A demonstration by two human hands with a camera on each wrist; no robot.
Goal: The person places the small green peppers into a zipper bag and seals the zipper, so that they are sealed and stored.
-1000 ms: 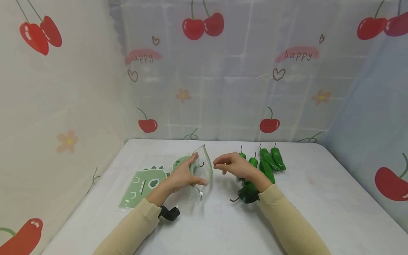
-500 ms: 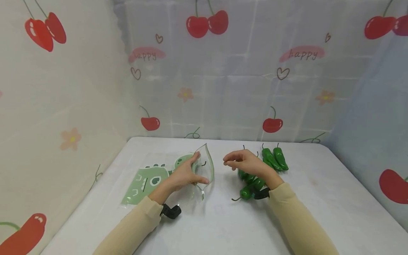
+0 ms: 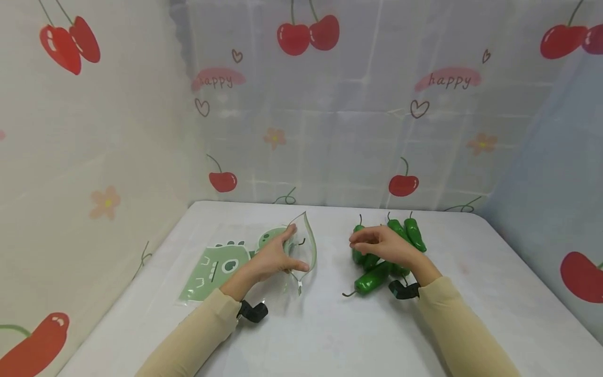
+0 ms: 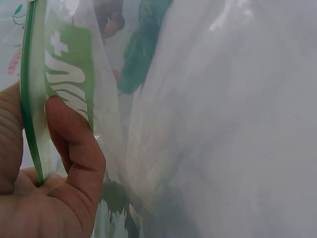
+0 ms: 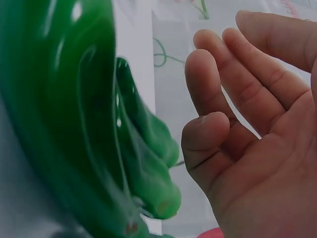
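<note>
- We are looking at a clear bag (image 3: pixel 268 238) on the left; its mouth is facing right and standing wide.
- We are holding it with our left hand (image 3: pixel 270 259); the fingers are curling round its edge, while the thumb and first finger are spreading far apart.
- We are seeing a dark stem (image 3: pixel 302 242) poking up in the bag's mouth.
- We are seeing a green print (image 3: pixel 212 272) lying left of that hand.
- We are holding our right hand (image 3: pixel 388 245) over the peppers (image 3: pixel 372 279); its fingers are bending loosely, with gaps between them.
- We are finding these shiny green peppers in a heap on the right; the nearest one is pointing its stem left, and two are lying at the far right.
- We are wearing tan sleeves (image 3: pixel 466 330) over a white table (image 3: pixel 325 335).
- We are facing a cherry cloth (image 3: pixel 339 136) on the far side.
</note>
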